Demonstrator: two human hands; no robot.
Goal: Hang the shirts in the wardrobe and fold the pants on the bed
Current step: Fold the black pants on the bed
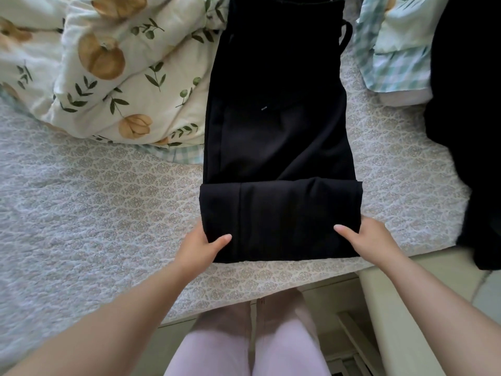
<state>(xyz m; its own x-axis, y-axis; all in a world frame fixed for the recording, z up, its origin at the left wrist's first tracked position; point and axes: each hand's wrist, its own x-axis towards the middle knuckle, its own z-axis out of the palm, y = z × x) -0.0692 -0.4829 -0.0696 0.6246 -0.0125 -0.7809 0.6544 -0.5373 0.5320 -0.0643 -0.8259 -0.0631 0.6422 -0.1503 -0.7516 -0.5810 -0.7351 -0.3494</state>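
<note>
In the head view, black pants (276, 118) lie lengthwise on the bed (95, 199), running straight away from the person. The near end is folded over onto the rest, making a thick double band across the pants close to the bed's near edge. The far end reaches the top of the picture, where a loop of black cord sticks out on the right side.

The left hand (202, 246) grips the band's near left corner: the thumb lies flat on top of the cloth and the fingers are hidden beneath it. The right hand (371, 240) holds the near right corner the same way, thumb on top and fingers tucked under. Both forearms stretch forward from the bottom corners.

A crumpled duvet (113, 63) printed with leaves and orange fruit lies to the left, touching the pants' left edge. To the right, well apart from the hands, a dark garment (471, 131) lies along the bed's right edge, with checked cloth (398, 50) beside it at the top. The person's legs (244, 348), in pale pink, stand against the bed.
</note>
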